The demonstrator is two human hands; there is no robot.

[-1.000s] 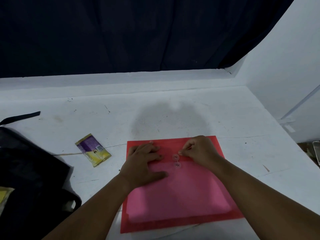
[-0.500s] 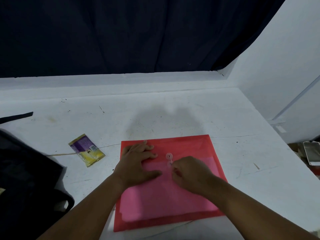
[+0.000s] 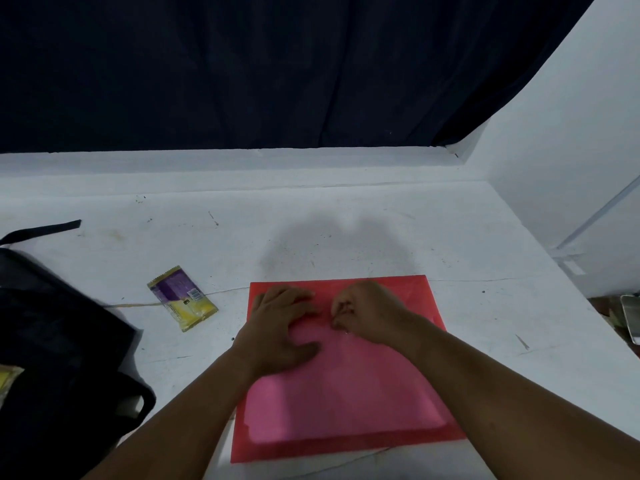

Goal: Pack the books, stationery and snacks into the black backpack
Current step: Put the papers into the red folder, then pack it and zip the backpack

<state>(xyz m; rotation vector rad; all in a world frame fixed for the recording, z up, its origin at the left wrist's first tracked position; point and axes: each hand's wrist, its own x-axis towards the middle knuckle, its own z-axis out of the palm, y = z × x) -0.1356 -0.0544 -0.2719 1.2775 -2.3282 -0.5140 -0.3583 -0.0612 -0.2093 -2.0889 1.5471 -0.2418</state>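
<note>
A red folder [image 3: 346, 375] lies flat on the white table [image 3: 346, 230], a paler pink sheet showing through its lower part. Both hands sit on its upper half. The left hand [image 3: 280, 327] lies palm down with the fingers spread fairly wide and straight, pressing the folder near its top-left corner, the thumb stretched out toward 3 o'clock across the pink area. The right hand [image 3: 367, 313] is just beside it at 3 o'clock, the two nearly touching; its fingers are curled in tight, the tips bunched together low against the folder at the middle of the flap edge (what they pinch there is too small and blurred to tell). The forearms come in from 5 and 7 o'clock and cover part of the folder's lower left and right edges.

A snack packet [image 3: 181, 299], purple and yellow, lies on the table at 9 o'clock from the left hand, apart from the folder and tilted. Farther out at 9 o'clock, at the left edge of view, lies the black backpack [image 3: 59, 341], its strap [image 3: 41, 230] trailing toward 11 o'clock. A bit of yellow [image 3: 7, 379] shows at the backpack's left edge. A dark curtain [image 3: 277, 71] hangs behind the table at 12 o'clock.
</note>
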